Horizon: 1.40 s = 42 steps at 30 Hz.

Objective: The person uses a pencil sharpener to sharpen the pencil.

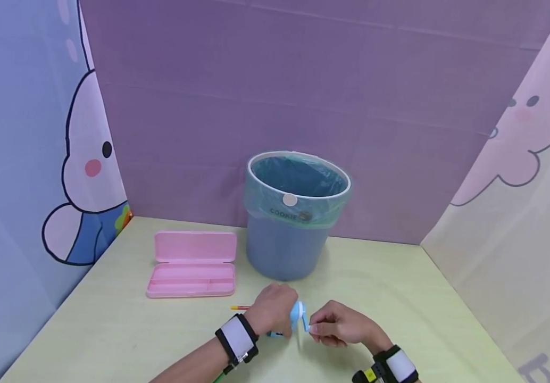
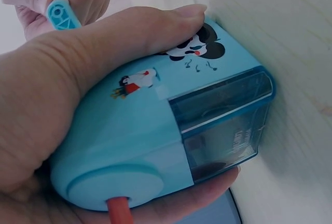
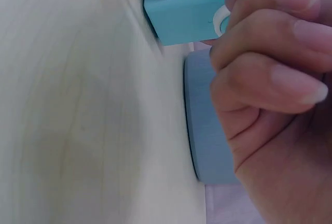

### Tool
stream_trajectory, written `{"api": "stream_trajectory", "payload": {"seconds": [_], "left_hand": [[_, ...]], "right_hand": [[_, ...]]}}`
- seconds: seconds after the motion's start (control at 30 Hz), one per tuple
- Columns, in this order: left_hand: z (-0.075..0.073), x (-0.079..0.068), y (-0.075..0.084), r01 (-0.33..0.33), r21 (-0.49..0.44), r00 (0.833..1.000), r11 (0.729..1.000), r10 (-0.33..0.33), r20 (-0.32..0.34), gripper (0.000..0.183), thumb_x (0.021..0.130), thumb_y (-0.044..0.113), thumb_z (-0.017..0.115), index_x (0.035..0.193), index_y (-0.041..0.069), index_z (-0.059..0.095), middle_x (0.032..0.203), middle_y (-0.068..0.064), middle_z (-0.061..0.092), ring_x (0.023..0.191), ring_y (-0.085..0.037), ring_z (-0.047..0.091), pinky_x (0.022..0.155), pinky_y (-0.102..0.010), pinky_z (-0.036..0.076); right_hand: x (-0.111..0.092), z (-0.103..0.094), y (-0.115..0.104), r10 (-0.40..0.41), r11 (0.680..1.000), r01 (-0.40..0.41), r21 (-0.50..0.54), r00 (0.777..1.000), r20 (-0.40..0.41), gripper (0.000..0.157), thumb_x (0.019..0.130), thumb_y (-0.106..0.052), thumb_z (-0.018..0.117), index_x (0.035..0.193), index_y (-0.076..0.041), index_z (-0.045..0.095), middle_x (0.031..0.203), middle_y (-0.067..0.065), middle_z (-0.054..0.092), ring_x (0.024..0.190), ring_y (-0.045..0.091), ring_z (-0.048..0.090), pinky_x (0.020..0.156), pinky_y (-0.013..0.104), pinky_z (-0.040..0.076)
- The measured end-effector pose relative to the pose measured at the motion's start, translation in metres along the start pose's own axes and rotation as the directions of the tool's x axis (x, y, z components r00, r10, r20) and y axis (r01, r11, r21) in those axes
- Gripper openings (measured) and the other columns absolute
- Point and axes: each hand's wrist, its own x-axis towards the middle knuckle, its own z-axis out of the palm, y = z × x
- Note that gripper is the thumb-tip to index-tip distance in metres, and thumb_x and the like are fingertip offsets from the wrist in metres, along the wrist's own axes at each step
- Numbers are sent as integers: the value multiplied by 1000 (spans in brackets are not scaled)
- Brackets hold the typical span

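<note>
A light-blue hand-crank pencil sharpener point(image 2: 140, 130) sits on the table, printed with cartoon figures and fitted with a see-through shavings drawer point(image 2: 223, 136). My left hand point(image 1: 273, 308) grips its body, the thumb across one side and fingers along the other. Out of its round front hole sticks a red pencil point(image 2: 120, 212), whose yellow-tipped end shows left of that hand in the head view. With thumb and fingers, my right hand point(image 1: 344, 324) pinches the end of the blue crank handle point(image 1: 306, 321) on the sharpener's right side.
An opened pink pencil case point(image 1: 191, 290) lies at the back left of the table point(image 1: 112, 330), its trays facing up. Behind the hands stands a blue bin point(image 1: 282, 250) with a clear greenish liner over its rim. Purple and cartoon-printed cloths wall the table in.
</note>
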Motion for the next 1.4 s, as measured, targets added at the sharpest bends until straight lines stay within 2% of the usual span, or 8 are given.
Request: {"api": "stream_trajectory", "payload": {"seconds": [0.23, 0.53, 0.77, 1.03, 1.23, 1.4], "left_hand": [[-2, 1, -1, -1, -11, 1000, 1000, 2, 6, 43, 54, 29, 94, 75, 15, 60, 66, 6, 51, 62, -12, 46, 59, -25, 40], [-2, 1, -1, 4, -33, 1000, 999, -3, 16, 44, 54, 30, 95, 78, 15, 62, 68, 7, 51, 63, -11, 47, 60, -25, 40], [-2, 1, 0, -4, -23, 1000, 1000, 4, 8, 45, 53, 31, 95, 78, 15, 62, 68, 7, 51, 64, -11, 46, 62, -25, 40], [-3, 1, 0, -2, -31, 1000, 1000, 2, 9, 45, 54, 31, 95, 80, 14, 61, 68, 7, 51, 64, -12, 46, 61, -25, 41], [-2, 1, -1, -11, -27, 1000, 1000, 11, 10, 45, 55, 30, 94, 78, 15, 60, 67, 7, 51, 63, -11, 46, 61, -25, 40], [-2, 1, -1, -15, -33, 1000, 999, 16, 23, 44, 56, 30, 94, 78, 15, 59, 67, 7, 50, 63, -11, 46, 61, -25, 40]], "right_hand": [[1, -6, -4, -89, 996, 89, 27, 996, -23, 32, 102, -12, 49, 79, 9, 58, 53, 15, 40, 36, 11, 33, 34, 27, 28], [1, -7, -1, -109, 994, 110, 27, 993, -49, 29, 102, -10, 48, 80, 5, 59, 53, 14, 39, 37, 11, 33, 33, 27, 28], [0, -9, -5, -74, 997, 74, 0, 992, -102, 31, 103, -14, 48, 82, 5, 59, 54, 13, 40, 40, 7, 35, 35, 24, 29], [6, -17, -11, -63, 997, 54, -53, 983, -173, 31, 103, -15, 48, 84, 6, 59, 55, 11, 39, 41, 9, 34, 36, 24, 28], [9, -20, -10, -43, 995, 25, -92, 980, -196, 29, 102, -18, 50, 84, 1, 60, 55, 4, 40, 41, 9, 34, 37, 24, 29], [15, -25, -7, -26, 985, -19, -170, 966, -259, 36, 103, -25, 49, 84, 4, 59, 55, -3, 39, 42, 9, 33, 40, 23, 29]]}}
